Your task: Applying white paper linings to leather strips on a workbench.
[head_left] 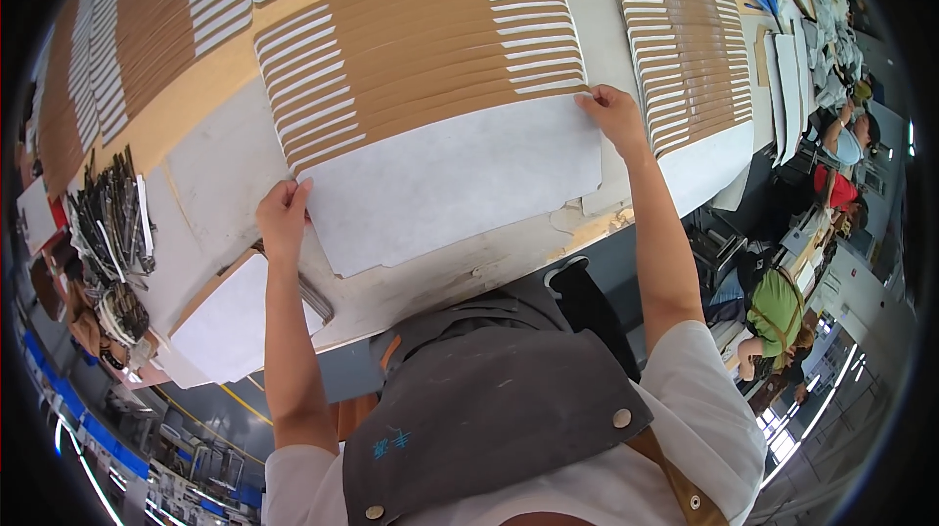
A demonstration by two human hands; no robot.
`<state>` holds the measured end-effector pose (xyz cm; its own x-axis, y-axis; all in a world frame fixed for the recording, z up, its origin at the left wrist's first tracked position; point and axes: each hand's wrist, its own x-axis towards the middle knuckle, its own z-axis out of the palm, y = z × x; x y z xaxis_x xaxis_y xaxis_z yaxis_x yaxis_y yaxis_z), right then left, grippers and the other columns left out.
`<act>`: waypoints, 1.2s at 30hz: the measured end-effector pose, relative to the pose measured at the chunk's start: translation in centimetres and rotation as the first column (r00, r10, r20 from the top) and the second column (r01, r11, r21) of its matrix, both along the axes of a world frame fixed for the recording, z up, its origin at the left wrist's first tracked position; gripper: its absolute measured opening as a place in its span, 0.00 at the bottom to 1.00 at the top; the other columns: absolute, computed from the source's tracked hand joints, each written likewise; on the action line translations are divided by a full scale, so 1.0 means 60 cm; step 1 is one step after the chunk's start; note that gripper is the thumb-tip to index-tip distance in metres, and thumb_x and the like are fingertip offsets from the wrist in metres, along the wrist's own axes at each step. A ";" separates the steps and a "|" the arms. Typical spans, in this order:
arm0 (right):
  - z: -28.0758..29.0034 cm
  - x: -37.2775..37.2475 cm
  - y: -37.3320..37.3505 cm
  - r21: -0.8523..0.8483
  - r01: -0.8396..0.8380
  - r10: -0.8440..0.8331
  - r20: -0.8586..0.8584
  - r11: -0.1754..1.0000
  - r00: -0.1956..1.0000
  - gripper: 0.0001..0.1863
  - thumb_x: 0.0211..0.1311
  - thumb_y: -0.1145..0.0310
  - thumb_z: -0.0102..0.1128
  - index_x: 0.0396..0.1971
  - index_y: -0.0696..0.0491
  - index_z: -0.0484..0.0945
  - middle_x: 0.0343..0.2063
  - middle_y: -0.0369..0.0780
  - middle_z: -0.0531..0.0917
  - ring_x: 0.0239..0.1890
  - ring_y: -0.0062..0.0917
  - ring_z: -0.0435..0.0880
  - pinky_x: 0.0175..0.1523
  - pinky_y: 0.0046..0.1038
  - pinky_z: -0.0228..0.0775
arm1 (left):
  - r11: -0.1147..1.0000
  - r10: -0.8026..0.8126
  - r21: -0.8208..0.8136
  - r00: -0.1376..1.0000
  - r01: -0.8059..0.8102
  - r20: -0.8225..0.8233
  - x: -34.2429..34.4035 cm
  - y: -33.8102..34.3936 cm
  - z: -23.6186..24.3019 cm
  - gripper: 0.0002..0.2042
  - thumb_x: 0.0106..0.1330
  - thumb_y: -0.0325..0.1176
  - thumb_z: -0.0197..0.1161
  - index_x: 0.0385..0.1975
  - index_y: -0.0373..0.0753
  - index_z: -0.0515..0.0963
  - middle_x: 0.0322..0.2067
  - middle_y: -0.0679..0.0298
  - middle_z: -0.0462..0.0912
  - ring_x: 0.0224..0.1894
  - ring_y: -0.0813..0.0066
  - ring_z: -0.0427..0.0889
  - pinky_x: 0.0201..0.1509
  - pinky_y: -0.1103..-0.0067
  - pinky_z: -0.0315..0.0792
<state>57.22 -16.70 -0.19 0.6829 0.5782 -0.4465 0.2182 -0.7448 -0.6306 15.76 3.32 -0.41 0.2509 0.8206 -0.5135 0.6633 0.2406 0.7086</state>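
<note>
White front sheet [450,184]: L hand [283,216] & R hand [616,118] pinch far corners, prob. to align w/ fanned brown-white sheets [421,47].

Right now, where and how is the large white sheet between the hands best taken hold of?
Probably at both side edges of the white sheet, left hand from the left, right hand from the right: it lies wide and flat, edges exposed.

Head-worn fisheye, facing down, near hands [284,217].
</note>
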 end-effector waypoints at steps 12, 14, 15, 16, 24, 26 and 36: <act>-0.010 -0.021 -0.011 0.035 0.002 -0.009 0.216 0.999 0.976 0.12 0.50 0.64 0.63 0.27 0.58 0.77 0.20 0.38 0.79 0.23 0.21 0.76 0.32 0.22 0.69 | 0.992 0.093 -0.089 0.996 -0.093 -0.004 -0.018 -0.019 0.001 0.11 0.57 0.34 0.62 0.23 0.31 0.76 0.17 0.65 0.76 0.18 0.82 0.74 0.22 0.85 0.71; -0.019 -0.016 -0.017 0.048 -0.020 0.007 0.259 0.999 0.966 0.12 0.50 0.65 0.63 0.27 0.58 0.78 0.20 0.38 0.79 0.23 0.20 0.76 0.31 0.21 0.69 | 0.996 0.051 -0.072 0.999 -0.051 0.011 -0.019 -0.016 -0.001 0.11 0.57 0.34 0.62 0.23 0.30 0.76 0.17 0.65 0.76 0.18 0.82 0.74 0.21 0.85 0.71; -0.023 -0.014 -0.020 0.053 -0.030 0.016 0.251 0.998 0.968 0.12 0.50 0.65 0.63 0.27 0.58 0.78 0.20 0.38 0.79 0.23 0.20 0.76 0.31 0.21 0.69 | 0.996 0.062 -0.067 0.998 -0.061 0.002 -0.018 -0.016 -0.003 0.11 0.57 0.34 0.62 0.23 0.30 0.76 0.17 0.65 0.76 0.18 0.82 0.74 0.21 0.85 0.71; -0.028 -0.011 -0.023 0.071 -0.022 0.003 0.253 0.997 0.968 0.11 0.50 0.65 0.63 0.27 0.58 0.77 0.20 0.38 0.79 0.23 0.19 0.76 0.31 0.21 0.68 | 0.997 0.046 -0.067 0.999 -0.045 0.006 -0.017 -0.016 -0.005 0.10 0.57 0.33 0.62 0.23 0.30 0.76 0.16 0.65 0.76 0.18 0.82 0.74 0.21 0.85 0.71; -0.019 -0.006 -0.017 0.031 -0.010 0.002 0.241 0.999 0.971 0.12 0.50 0.65 0.63 0.27 0.59 0.78 0.20 0.37 0.80 0.23 0.17 0.75 0.32 0.21 0.68 | 0.996 0.061 -0.060 0.998 -0.061 -0.012 -0.010 -0.021 -0.006 0.10 0.56 0.33 0.62 0.21 0.31 0.76 0.15 0.65 0.75 0.16 0.81 0.73 0.21 0.84 0.69; -0.018 -0.001 -0.021 0.023 -0.001 -0.004 0.209 1.000 0.978 0.12 0.51 0.64 0.62 0.28 0.59 0.78 0.21 0.37 0.80 0.24 0.17 0.75 0.33 0.20 0.68 | 0.996 0.074 -0.057 0.997 -0.074 -0.003 -0.007 -0.021 -0.011 0.10 0.55 0.33 0.62 0.21 0.31 0.76 0.15 0.64 0.75 0.16 0.81 0.73 0.21 0.83 0.69; 0.002 -0.016 0.001 -0.075 -0.030 0.047 0.233 0.997 0.971 0.12 0.53 0.66 0.60 0.34 0.58 0.77 0.26 0.38 0.80 0.26 0.20 0.76 0.35 0.22 0.68 | 0.999 -0.013 0.049 0.995 0.018 -0.103 -0.011 -0.018 -0.017 0.10 0.53 0.34 0.62 0.18 0.33 0.76 0.13 0.60 0.76 0.15 0.71 0.76 0.23 0.78 0.70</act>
